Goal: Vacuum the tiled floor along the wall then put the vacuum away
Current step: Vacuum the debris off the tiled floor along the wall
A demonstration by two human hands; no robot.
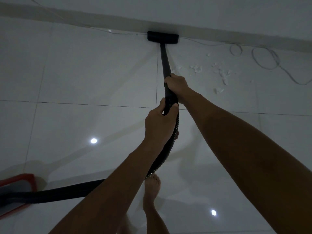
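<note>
A black vacuum wand (165, 59) runs up the middle of the view to a wide black floor head (162, 37) pressed against the base of the wall (219, 17). My right hand (177, 84) grips the wand's lower end. My left hand (160, 122) grips the ribbed black hose (166, 151) just below it. The hose curves down and off to the left (50, 195) toward a red and grey vacuum body (18, 183) at the left edge. White scraps of debris (219, 73) lie on the glossy tiled floor (84, 73) right of the wand.
A thin white cable (266, 59) runs along the skirting and loops on the tiles at the upper right. My bare foot (152, 188) stands on the floor below the hose. Ceiling lights reflect in the tiles.
</note>
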